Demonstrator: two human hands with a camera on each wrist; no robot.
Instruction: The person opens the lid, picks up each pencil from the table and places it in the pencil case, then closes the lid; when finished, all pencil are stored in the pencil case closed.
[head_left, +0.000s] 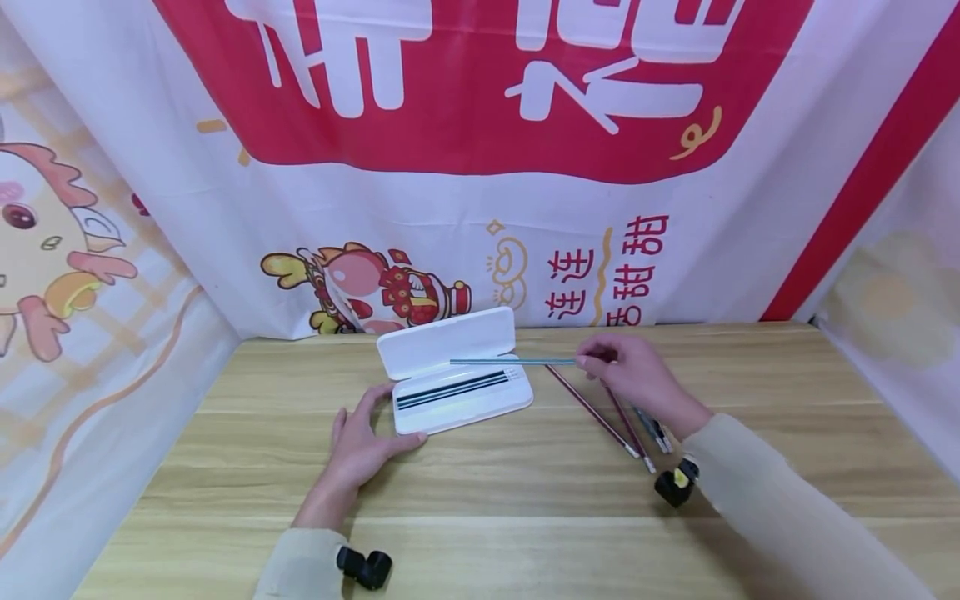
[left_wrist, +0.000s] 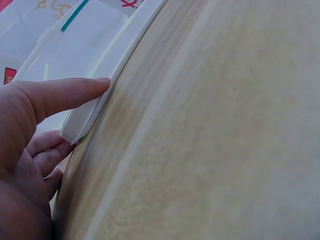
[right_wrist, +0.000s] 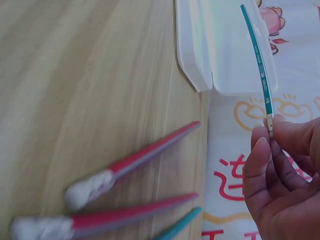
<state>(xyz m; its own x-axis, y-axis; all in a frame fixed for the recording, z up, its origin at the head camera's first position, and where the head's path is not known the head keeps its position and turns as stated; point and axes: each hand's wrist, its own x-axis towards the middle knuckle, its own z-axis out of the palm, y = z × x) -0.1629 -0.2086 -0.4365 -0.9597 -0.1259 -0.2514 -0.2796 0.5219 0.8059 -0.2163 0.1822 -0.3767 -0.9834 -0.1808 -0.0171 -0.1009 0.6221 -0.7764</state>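
A green pencil (right_wrist: 260, 62) reading "HB" extends left from your pinching right hand (head_left: 636, 371). Your left hand (head_left: 362, 446) grips a case (head_left: 465, 412).

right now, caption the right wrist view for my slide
Right-hand fingers pinch a green pencil near an open white case, two red pencils lying on the wooden table.

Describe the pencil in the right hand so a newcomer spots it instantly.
On the wooden table lies an open white pencil case. To its right in the head view, the right hand pinches a green pencil by its end, pointing left. Dark pencils lie in the case and red pencils on the table; only this one is held in the air.
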